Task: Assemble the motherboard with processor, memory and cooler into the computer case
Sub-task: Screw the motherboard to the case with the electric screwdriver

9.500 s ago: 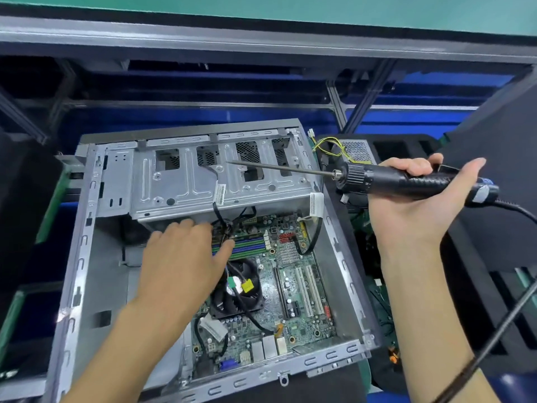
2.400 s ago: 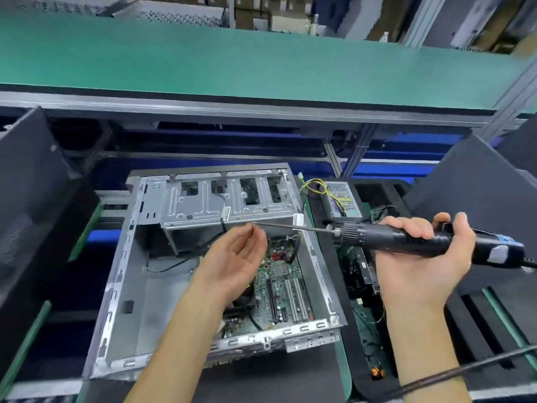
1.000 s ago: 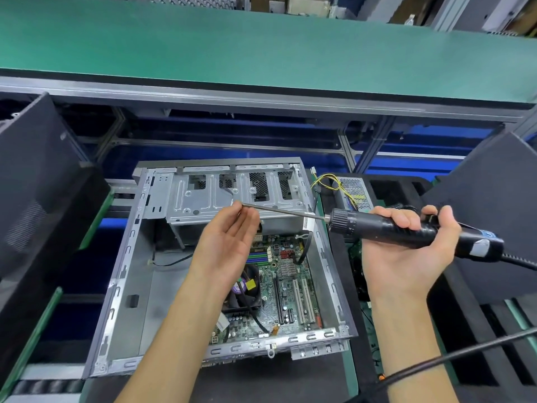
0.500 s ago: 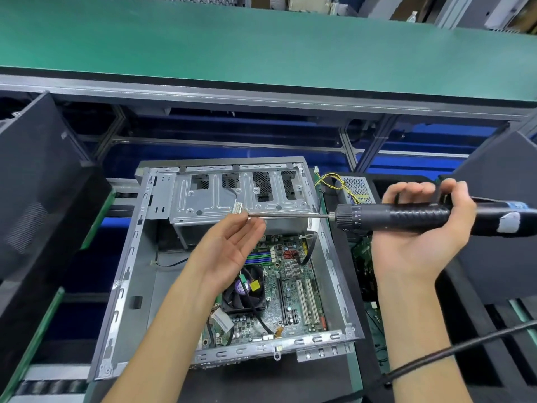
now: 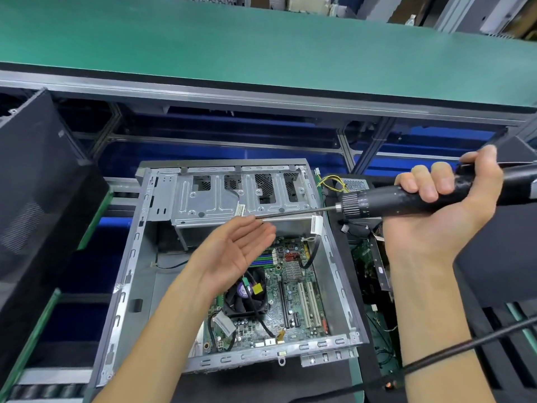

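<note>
Over the last half second the black electric screwdriver, gripped in the right hand, has tilted so its long thin bit reaches the fingertips of the left hand, which stays flat, palm up, fingers relaxed; whether it holds a screw I cannot tell. This looks like loading the bit before fastening the green motherboard, already lying low right inside the open grey steel computer case at frame centre. The case walls and silver drive cage hem the board; room lies above, under the green conveyor shelf.
</note>
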A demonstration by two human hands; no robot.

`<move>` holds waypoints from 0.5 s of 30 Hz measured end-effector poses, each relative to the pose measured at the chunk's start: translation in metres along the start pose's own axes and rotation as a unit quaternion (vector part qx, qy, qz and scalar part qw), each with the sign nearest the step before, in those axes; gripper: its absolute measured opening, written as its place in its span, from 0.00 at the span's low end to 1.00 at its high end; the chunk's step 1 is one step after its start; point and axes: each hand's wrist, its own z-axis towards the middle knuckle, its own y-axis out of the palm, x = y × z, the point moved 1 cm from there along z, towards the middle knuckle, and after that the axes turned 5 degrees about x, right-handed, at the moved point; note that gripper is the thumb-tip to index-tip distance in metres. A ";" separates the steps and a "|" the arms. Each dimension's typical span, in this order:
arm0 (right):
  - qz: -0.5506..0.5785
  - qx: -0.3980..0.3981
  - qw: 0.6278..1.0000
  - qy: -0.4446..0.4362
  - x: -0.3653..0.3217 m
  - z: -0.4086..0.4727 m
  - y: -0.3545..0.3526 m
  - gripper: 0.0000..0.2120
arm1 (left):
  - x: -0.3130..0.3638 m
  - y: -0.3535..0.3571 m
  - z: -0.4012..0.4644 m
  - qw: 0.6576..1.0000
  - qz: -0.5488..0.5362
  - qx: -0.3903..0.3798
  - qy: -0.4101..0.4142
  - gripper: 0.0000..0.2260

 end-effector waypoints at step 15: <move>-0.175 -0.142 0.974 -0.009 0.029 -0.009 0.020 0.08 | -0.061 0.014 0.037 0.501 0.840 -0.142 0.150 0.33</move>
